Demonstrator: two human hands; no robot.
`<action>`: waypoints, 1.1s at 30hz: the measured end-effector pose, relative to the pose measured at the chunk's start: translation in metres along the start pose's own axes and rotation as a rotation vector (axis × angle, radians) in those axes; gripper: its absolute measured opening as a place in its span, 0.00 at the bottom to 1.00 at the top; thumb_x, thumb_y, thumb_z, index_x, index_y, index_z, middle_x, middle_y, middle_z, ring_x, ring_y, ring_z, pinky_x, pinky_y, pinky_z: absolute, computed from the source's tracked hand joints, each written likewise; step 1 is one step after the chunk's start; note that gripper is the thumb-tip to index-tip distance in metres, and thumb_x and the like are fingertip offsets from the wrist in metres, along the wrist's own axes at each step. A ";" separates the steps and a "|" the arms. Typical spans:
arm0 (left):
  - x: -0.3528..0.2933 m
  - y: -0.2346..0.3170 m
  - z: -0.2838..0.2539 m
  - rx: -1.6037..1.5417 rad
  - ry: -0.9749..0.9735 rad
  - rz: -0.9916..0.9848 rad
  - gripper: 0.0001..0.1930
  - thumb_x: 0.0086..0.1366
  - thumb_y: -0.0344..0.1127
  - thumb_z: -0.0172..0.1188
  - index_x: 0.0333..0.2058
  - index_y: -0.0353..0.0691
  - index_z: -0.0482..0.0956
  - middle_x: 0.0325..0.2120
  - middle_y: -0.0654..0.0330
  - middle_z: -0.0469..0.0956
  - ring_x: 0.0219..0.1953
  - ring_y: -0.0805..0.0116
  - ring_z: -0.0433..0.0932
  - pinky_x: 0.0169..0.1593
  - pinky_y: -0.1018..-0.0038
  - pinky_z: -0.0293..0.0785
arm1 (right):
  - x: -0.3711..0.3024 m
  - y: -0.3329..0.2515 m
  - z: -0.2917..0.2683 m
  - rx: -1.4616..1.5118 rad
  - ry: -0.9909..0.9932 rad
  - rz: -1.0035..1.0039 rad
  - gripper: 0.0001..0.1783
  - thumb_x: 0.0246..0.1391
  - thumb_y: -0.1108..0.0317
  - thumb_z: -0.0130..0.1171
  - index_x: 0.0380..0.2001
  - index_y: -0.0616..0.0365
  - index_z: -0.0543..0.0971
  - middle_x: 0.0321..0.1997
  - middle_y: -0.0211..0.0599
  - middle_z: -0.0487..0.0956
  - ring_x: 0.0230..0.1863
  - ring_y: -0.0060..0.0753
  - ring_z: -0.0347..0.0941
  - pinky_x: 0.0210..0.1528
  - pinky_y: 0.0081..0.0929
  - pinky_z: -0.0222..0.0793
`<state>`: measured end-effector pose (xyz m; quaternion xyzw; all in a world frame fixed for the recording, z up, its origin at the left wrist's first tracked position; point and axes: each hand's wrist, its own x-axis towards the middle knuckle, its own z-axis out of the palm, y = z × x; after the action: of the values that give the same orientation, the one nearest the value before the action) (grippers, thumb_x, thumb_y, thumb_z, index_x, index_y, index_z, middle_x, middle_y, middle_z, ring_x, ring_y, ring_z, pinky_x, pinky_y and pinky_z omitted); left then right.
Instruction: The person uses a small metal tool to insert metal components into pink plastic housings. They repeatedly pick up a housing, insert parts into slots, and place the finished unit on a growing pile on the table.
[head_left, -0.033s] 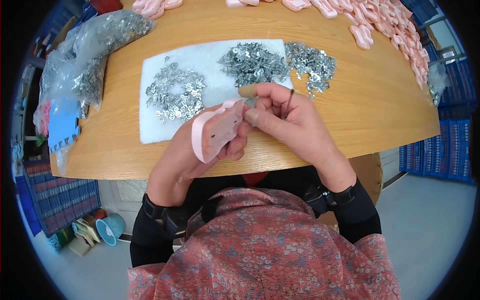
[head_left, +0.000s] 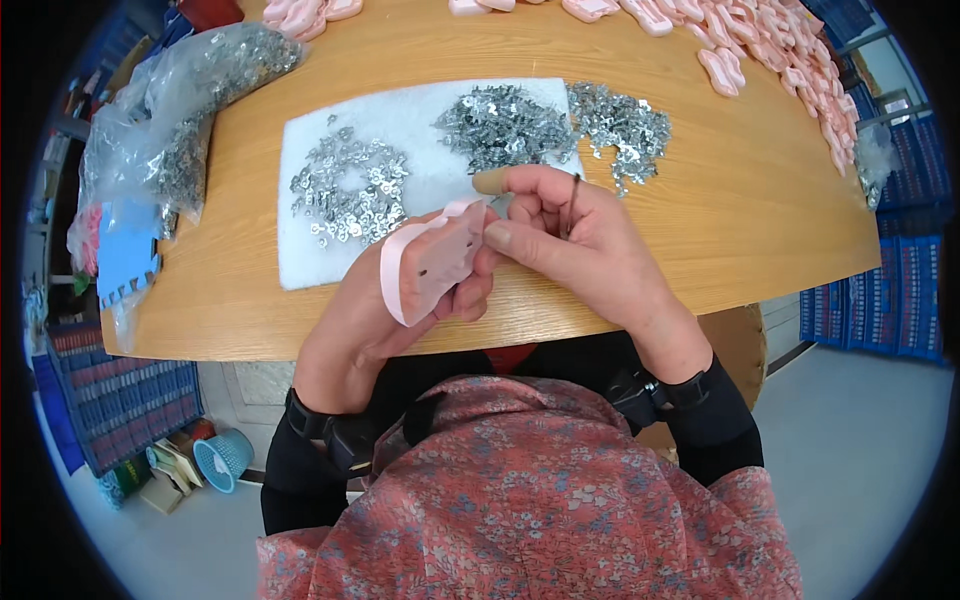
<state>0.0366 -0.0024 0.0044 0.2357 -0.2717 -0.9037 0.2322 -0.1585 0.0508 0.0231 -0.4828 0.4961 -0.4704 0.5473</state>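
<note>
My left hand (head_left: 350, 330) grips a flat pink plastic piece (head_left: 430, 265) with small holes, held on edge above the table's near edge. My right hand (head_left: 580, 245) is closed against the piece's upper right corner, thumb and fingers pinching a small metal part (head_left: 500, 205) there. One fingertip wears a tan cover (head_left: 490, 182). A thin dark wire-like thing (head_left: 574, 200) pokes out between the right fingers. Just behind the hands lies a white foam mat (head_left: 420, 130) with a loose scatter of small silver metal parts (head_left: 350, 190) and a denser heap (head_left: 500, 125).
Another heap of metal parts (head_left: 625, 120) lies on the round wooden table (head_left: 760, 230). A clear plastic bag of parts (head_left: 190, 110) sits far left, with a blue foam piece (head_left: 125, 250) near it. Several pink pieces (head_left: 760, 40) line the far edge. Blue crates (head_left: 900, 290) stand right.
</note>
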 end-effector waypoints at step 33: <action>0.013 -0.034 0.037 -0.018 -0.337 -0.205 0.26 0.74 0.49 0.44 0.63 0.39 0.62 0.45 0.43 0.76 0.26 0.64 0.77 0.24 0.75 0.73 | -0.064 -0.014 -0.035 0.170 -0.014 0.182 0.16 0.62 0.64 0.60 0.48 0.63 0.79 0.31 0.21 0.76 0.26 0.08 0.62 0.26 0.11 0.55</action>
<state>-0.0039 0.0297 0.0076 0.1055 -0.2732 -0.9517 0.0923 -0.1985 0.1111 0.0413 -0.3911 0.4925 -0.4559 0.6298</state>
